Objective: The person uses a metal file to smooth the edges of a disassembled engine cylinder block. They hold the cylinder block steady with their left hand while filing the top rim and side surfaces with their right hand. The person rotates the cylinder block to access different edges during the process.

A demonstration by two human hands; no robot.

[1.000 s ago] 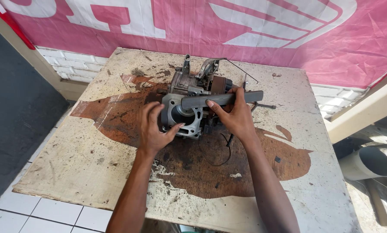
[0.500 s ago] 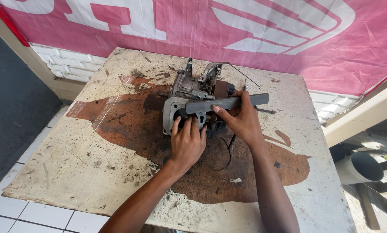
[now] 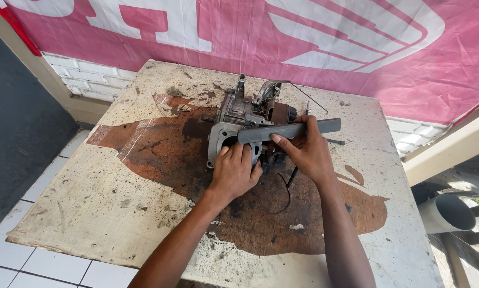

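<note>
**Both hands on a small engine block at the middle of a stained table**

A grimy metal engine block (image 3: pixel 238 125) sits on a worn, oil-stained tabletop (image 3: pixel 116 197), a little behind the centre, with its round cylinder opening facing the person. The left hand (image 3: pixel 234 172) lies over the near face of the block, fingers (image 3: pixel 235 153) close together and curled against the lower rim of the opening, so the block is directly under and beyond the fingertips; whether they actually clamp the rim cannot be told from this view. The right hand (image 3: pixel 307 153) holds a flat dark grey bar (image 3: pixel 288 130), thumb beneath and fingers wrapped over the top, closed firmly on it near its middle. The bar runs roughly level from left to right, its left end resting across the top edge of the block's opening, just above the left hand's fingers, and its right end sticking out past the right hand. A thin black wire (image 3: pixel 282 197) loops on the table beside the right wrist. Behind the table hangs a pink and white banner (image 3: pixel 303 42) above a white brick wall (image 3: pixel 79 74); a grey pipe end (image 3: pixel 447 213) shows at lower right
</note>
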